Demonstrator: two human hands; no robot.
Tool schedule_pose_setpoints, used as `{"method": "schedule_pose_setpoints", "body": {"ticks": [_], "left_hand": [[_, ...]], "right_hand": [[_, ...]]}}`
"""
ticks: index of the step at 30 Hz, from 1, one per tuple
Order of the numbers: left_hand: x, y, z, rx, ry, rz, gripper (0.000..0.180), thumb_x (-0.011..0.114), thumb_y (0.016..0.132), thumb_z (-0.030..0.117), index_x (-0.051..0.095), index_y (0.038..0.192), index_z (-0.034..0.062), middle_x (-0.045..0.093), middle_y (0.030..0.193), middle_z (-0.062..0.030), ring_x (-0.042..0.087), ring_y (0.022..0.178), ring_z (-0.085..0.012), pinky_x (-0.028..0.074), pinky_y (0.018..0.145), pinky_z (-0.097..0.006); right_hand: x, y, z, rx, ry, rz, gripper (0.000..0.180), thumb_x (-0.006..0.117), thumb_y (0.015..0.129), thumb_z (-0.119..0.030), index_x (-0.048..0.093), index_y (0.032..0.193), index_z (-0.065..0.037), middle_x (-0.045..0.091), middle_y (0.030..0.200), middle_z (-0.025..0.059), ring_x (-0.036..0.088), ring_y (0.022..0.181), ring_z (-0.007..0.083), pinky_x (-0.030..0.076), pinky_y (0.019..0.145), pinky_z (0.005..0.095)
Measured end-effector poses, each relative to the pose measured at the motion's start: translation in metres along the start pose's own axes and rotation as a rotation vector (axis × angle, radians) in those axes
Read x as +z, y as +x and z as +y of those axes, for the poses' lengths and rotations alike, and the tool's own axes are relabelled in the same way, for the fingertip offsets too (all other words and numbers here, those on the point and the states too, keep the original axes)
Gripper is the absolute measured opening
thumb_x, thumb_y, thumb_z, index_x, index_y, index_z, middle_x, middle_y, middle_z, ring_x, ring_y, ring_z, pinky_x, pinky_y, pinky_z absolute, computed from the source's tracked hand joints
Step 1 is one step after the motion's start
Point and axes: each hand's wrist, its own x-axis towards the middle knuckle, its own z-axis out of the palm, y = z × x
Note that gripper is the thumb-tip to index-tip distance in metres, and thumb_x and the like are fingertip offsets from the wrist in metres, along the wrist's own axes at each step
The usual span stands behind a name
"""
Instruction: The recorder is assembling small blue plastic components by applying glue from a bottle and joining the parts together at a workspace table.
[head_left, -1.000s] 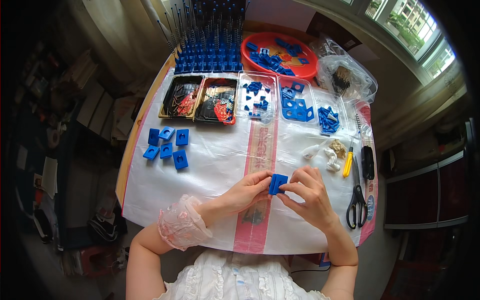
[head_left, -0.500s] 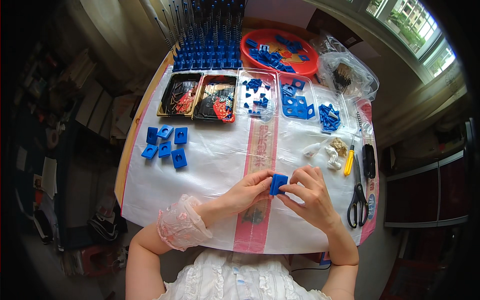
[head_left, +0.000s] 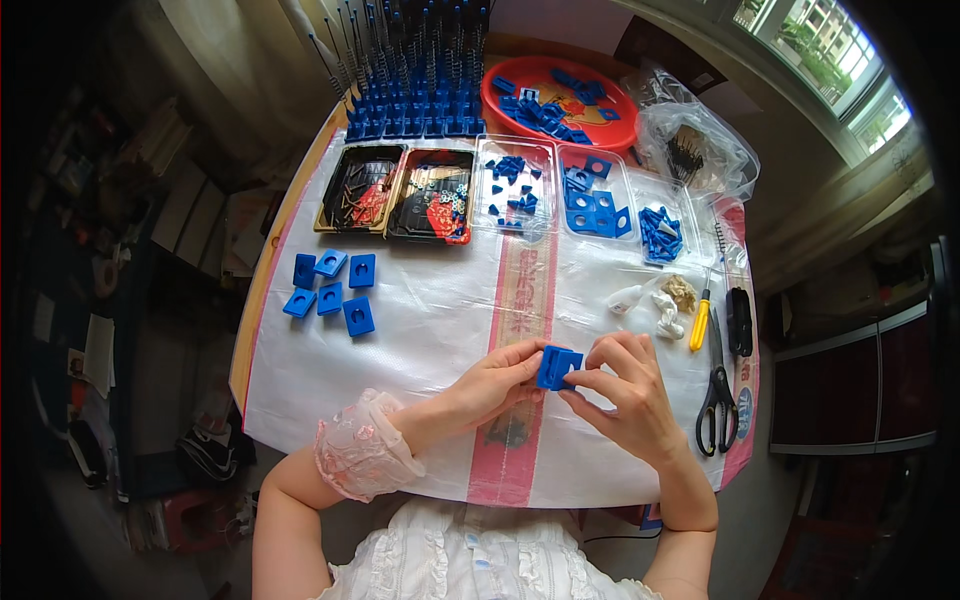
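Both hands, left [head_left: 500, 380] and right [head_left: 625, 385], pinch a small blue plastic block [head_left: 557, 367] between their fingertips, just above the white-covered desk [head_left: 430, 320]; six similar blue blocks [head_left: 332, 290] lie to the left, scissors [head_left: 717, 395] to the right.

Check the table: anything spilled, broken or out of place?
Nothing stands out. Both hands, left hand and right hand, hold one blue block over the sheet. Six blue blocks lie loosely grouped at left; trays line up; scissors lie flat at right.
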Motion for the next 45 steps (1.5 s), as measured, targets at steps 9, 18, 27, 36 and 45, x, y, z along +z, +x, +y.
{"method": "schedule_pose_setpoints", "body": {"ticks": [9, 18, 27, 36, 45], "left_hand": [[0.006, -0.002, 0.006, -0.023, -0.109, 0.034, 0.030, 0.042, 0.105, 0.028, 0.053, 0.126, 0.0094, 0.060, 0.105, 0.0025, 0.052, 0.094, -0.0052, 0.042, 0.081, -0.025], [-0.003, 0.001, 0.001, -0.009, -0.113, -0.022, 0.032, 0.044, 0.105, 0.028, 0.051, 0.130, 0.0099, 0.061, 0.113, 0.0013, 0.055, 0.101, -0.0073, 0.045, 0.083, -0.027], [0.005, -0.002, 0.004, -0.007, -0.107, 0.008, 0.031, 0.043, 0.105, 0.027, 0.052, 0.128, 0.0091, 0.060, 0.106, 0.0025, 0.052, 0.094, -0.0052, 0.043, 0.081, -0.025], [-0.003, 0.001, -0.003, 0.014, -0.128, -0.042, 0.036, 0.044, 0.104, 0.024, 0.047, 0.136, 0.0067, 0.059, 0.119, -0.0013, 0.054, 0.104, -0.0093, 0.044, 0.084, -0.028], [-0.003, 0.001, -0.002, 0.016, -0.125, -0.041, 0.037, 0.045, 0.104, 0.024, 0.046, 0.137, 0.0072, 0.059, 0.120, -0.0002, 0.053, 0.106, -0.0086, 0.044, 0.084, -0.028]], "right_hand": [[-0.008, 0.004, 0.000, 0.037, -0.003, 0.082, 0.023, 0.081, 0.065, -0.012, 0.068, 0.084, -0.010, 0.063, 0.105, 0.0041, 0.054, 0.110, 0.0272, 0.038, 0.084, 0.0401], [-0.005, 0.002, 0.002, 0.014, -0.051, 0.083, 0.024, 0.081, 0.066, -0.013, 0.068, 0.086, -0.010, 0.063, 0.107, 0.0036, 0.054, 0.108, 0.0265, 0.038, 0.083, 0.0408], [-0.001, 0.002, 0.002, -0.023, -0.077, 0.064, 0.022, 0.080, 0.067, -0.013, 0.069, 0.086, -0.010, 0.066, 0.112, 0.0038, 0.058, 0.108, 0.0239, 0.039, 0.085, 0.0389], [0.001, 0.004, 0.000, -0.020, -0.063, 0.105, 0.036, 0.082, 0.063, -0.007, 0.067, 0.096, -0.009, 0.069, 0.109, 0.0046, 0.061, 0.103, 0.0245, 0.040, 0.083, 0.0378], [0.003, 0.002, 0.004, 0.000, 0.015, 0.114, 0.045, 0.080, 0.069, -0.007, 0.064, 0.111, -0.005, 0.068, 0.112, 0.0068, 0.065, 0.102, 0.0216, 0.041, 0.084, 0.0366]]}}
